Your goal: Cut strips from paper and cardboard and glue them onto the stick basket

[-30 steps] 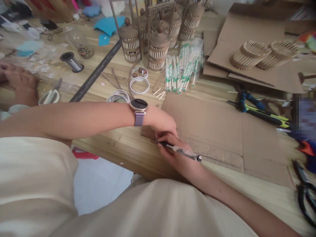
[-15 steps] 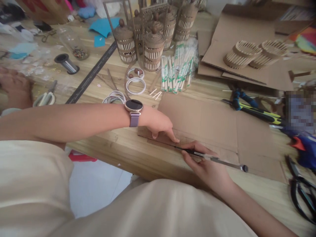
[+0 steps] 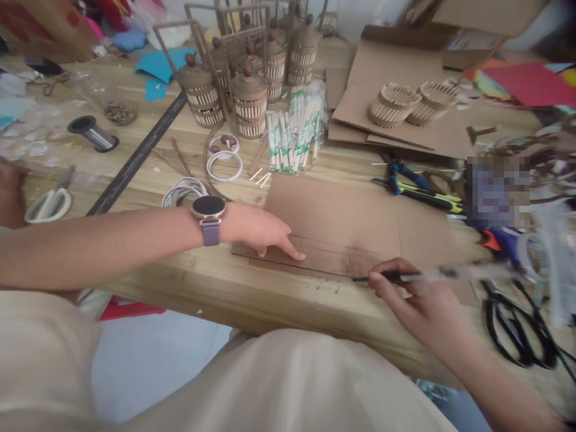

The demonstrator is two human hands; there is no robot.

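Note:
A flat sheet of brown cardboard (image 3: 333, 210) lies near the table's front edge, with faint lines along its near strip. My left hand (image 3: 270, 234), with a watch at the wrist, rests on the sheet's near left part. Its index finger is stretched out onto the cardboard; the other fingers are partly hidden. My right hand (image 3: 418, 294) pinches a slim pen (image 3: 398, 276), whose dark tip is by the sheet's near edge. The pen's rear end is smeared by motion.
Behind the sheet stand several stick lanterns (image 3: 249, 102) and wrapped sticks (image 3: 294, 132). Pliers (image 3: 402, 177), a yellow-black cutter (image 3: 427, 197) and black-handled scissors (image 3: 517, 324) lie right. Pale-handled scissors (image 3: 49, 204) and another person's blurred hand (image 3: 11, 192) are left.
My right hand has slid the pen rightward along the cardboard's near edge, away from my left hand. My left hand keeps its place on the sheet. The whole view has shifted.

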